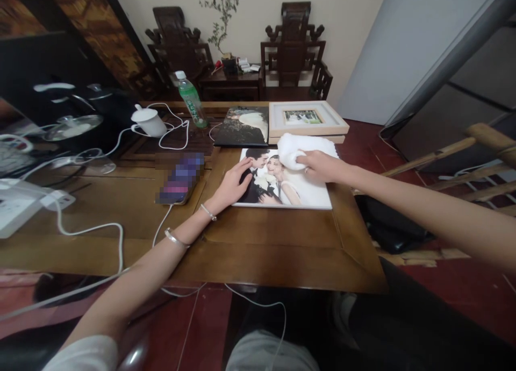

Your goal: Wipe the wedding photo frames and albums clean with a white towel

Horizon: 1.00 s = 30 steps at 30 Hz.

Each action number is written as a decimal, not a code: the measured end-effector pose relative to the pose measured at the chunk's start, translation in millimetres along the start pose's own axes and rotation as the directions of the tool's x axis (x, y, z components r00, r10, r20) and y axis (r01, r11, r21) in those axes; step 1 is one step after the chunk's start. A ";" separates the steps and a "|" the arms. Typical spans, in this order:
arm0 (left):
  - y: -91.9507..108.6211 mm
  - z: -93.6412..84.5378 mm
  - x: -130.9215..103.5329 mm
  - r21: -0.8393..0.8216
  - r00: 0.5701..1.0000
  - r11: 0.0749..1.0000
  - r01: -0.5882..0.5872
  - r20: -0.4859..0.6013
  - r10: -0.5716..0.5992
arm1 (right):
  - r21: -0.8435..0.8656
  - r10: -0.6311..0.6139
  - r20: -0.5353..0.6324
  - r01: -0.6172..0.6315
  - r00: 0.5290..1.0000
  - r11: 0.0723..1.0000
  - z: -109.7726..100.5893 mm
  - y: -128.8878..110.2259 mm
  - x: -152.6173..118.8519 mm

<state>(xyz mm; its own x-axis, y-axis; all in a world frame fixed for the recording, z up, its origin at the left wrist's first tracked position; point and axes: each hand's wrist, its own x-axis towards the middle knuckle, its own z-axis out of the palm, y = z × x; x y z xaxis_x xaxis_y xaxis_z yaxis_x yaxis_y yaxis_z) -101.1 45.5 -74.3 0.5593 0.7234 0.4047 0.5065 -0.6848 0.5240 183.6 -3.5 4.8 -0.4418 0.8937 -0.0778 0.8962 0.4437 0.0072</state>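
A wedding photo panel [278, 191] lies flat on the wooden table, showing a couple with a white bouquet. My left hand [237, 182] rests on its left side, fingers stretched out and holding nothing. My right hand [318, 165] grips a bunched white cloth [296, 149] over the panel's upper right part, which the cloth partly hides. Just behind the panel lie a dark photo panel with a white dress [244, 125] and a pale wooden picture frame [308, 118], the frame stacked on another pale piece.
Left of the panel lies a phone [183, 177] with a white cable. Farther left stand a green-labelled bottle [191, 99], a lidded white cup [149, 121], a glass-lidded pot [74, 128] and a white power strip [24, 207]. Loose cables cross the table [266, 252].
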 end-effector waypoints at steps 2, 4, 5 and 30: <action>-0.3 0.2 -0.1 -0.002 1.000 1.000 -0.004 -0.005 0.004 | -0.017 0.035 -0.012 -0.036 0.999 0.999 1.4 -4.5 3.2; -0.7 0.7 -0.2 0.000 1.000 1.000 -0.009 -0.007 0.009 | -0.021 0.051 -0.038 -0.052 0.998 0.998 5.7 -16.0 -1.4; -0.9 0.9 -0.3 0.000 1.000 1.000 -0.012 -0.007 0.012 | -0.017 0.042 -0.052 -0.043 0.998 0.999 8.5 -24.1 -6.6; -3.5 2.5 0.5 0.003 1.000 1.000 -0.022 -0.013 0.022 | 0.044 -0.037 -0.004 0.037 0.999 0.998 -8.0 -41.2 22.4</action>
<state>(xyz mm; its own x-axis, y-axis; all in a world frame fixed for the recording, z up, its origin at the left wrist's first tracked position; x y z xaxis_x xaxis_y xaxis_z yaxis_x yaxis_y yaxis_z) -101.0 48.0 -77.8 0.5617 0.7092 0.4260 0.4962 -0.7008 0.5124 136.4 -1.2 10.8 -0.4748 0.8770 -0.0739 0.8801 0.4731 -0.0392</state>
